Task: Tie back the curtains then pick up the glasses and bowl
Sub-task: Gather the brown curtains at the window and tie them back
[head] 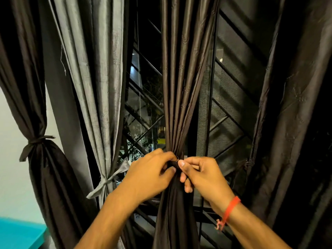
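Four curtains hang before a night-dark barred window point(143, 97). At far right a dark curtain point(294, 105) hangs loose; at far left a brown curtain point(34, 97) is cinched by its tie point(36, 142), and beside it a grey curtain point(97, 78) is knotted with a grey tie point(109, 180). The centre curtain point(179, 87) is gathered at its waist, where the left hand point(152, 175) and right hand point(203, 175) meet, fingers curled and pinching what appears to be a dark tie-back point(173, 164) wrapped round the bunched folds. A red thread point(230, 209) circles the right wrist.
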